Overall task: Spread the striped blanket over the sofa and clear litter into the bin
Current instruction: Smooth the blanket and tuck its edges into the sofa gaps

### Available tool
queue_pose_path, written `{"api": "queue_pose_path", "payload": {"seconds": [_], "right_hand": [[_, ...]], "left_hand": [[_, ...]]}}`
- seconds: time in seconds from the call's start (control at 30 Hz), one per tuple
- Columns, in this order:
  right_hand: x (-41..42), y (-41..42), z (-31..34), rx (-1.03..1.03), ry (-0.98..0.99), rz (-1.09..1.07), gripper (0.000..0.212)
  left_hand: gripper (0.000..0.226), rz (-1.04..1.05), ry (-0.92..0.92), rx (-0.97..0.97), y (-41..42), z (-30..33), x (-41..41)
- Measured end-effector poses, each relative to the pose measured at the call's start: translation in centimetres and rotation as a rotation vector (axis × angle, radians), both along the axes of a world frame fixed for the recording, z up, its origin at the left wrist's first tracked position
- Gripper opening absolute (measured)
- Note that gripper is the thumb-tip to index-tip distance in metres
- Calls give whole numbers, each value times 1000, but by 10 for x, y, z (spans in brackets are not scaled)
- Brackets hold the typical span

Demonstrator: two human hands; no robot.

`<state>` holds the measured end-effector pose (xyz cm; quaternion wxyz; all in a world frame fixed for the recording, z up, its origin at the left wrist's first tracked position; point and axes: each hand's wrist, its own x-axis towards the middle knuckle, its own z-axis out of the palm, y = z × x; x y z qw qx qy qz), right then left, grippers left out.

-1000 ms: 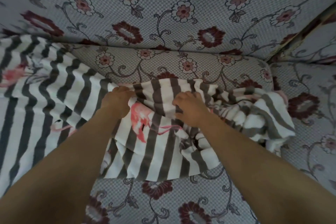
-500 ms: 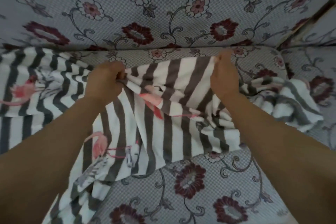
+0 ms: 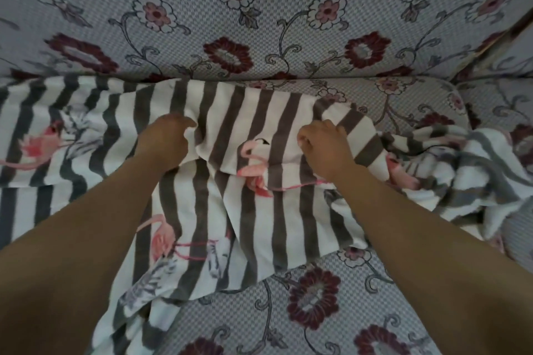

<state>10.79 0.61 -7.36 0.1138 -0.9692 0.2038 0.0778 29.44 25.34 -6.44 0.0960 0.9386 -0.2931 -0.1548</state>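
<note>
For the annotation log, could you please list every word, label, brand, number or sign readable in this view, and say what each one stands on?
None: no text can be read anywhere in this view.
The striped blanket, gripped by the left hand and the right hand, carries only stripes and flamingo pictures.
The sofa cover shows only a flower pattern.

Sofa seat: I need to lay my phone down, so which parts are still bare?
Bare floral seat fabric shows in front of the grey-and-white striped flamingo blanket, and a strip behind it below the backrest at the right. It is crowded around the bunched folds at the right.
</note>
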Motion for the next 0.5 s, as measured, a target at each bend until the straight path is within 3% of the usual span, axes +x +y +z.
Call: {"api": "queue_pose_path", "payload": {"seconds": [0.13, 0.27, 0.43, 0.5], "right_hand": [[22, 3, -27, -37, 25, -74, 26], [44, -1, -47, 71, 48, -73, 33], [56, 0, -58, 112, 111, -25, 5], [57, 1, -56, 133, 50, -25, 8]], "left_hand": [[54, -11, -37, 122, -12, -28, 34], [65, -5, -14, 250, -15, -60, 62], [42, 7, -4, 306, -24, -86, 66], [31, 3, -49, 310, -23, -82, 66]]}}
